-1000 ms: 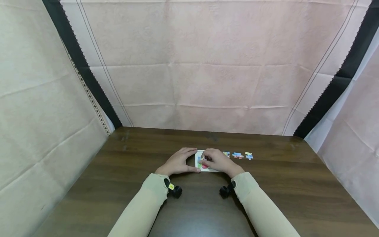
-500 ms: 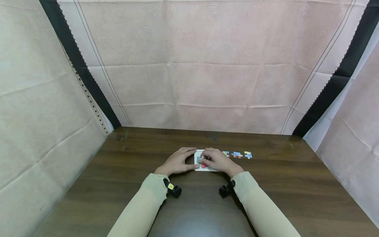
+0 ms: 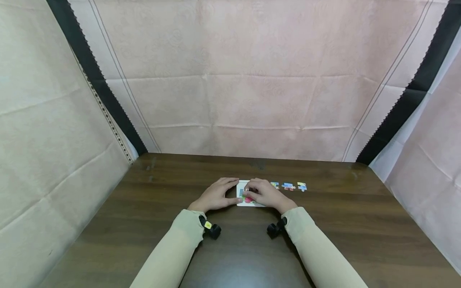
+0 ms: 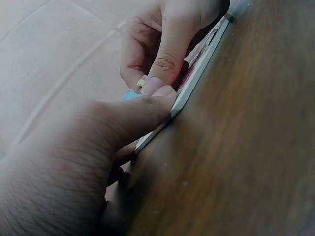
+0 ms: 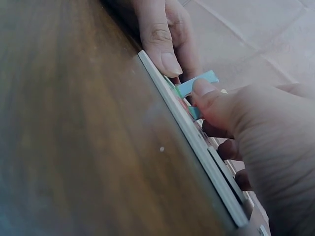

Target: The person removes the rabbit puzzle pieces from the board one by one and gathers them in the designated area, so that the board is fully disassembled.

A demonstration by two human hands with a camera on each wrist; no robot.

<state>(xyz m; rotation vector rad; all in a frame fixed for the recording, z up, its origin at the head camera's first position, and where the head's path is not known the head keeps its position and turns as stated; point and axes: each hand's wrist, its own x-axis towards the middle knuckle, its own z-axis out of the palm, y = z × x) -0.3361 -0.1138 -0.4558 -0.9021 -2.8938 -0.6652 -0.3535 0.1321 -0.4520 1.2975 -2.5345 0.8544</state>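
Piece (image 5: 187, 87), pinched in right hand (image 3: 266, 194).
Was tilted over board (image 3: 240, 185), near left hand (image 3: 215, 195), spread wide at board's edge.

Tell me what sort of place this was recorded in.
Probably a makeshift recording booth or workstation: pale, creased sheets rise behind and to both sides of a brown wood-grain table, and small black devices sit at the person's wrists.
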